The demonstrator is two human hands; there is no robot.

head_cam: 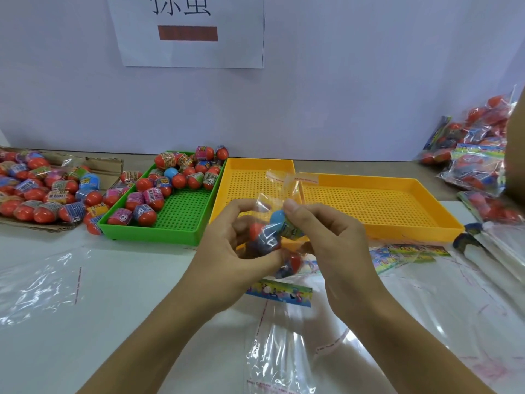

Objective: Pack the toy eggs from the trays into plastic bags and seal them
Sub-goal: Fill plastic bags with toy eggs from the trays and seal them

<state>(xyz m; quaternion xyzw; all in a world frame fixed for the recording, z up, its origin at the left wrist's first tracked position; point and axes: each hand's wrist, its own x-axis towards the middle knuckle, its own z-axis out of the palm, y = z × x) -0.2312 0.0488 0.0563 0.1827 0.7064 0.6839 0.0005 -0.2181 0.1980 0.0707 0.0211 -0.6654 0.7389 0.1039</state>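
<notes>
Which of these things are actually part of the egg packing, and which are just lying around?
In the job:
left hand
right hand
held bag of eggs
green tray of eggs
empty bags

Lying about:
wall sign
yellow trays

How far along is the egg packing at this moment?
Partly done. Filled bags are piled at the far right, and both yellow trays hold no eggs. In hand: the left hand and right hand hold a small bag with eggs inside, its flap unsealed. Left: many eggs in the green tray and the cardboard box.
</notes>
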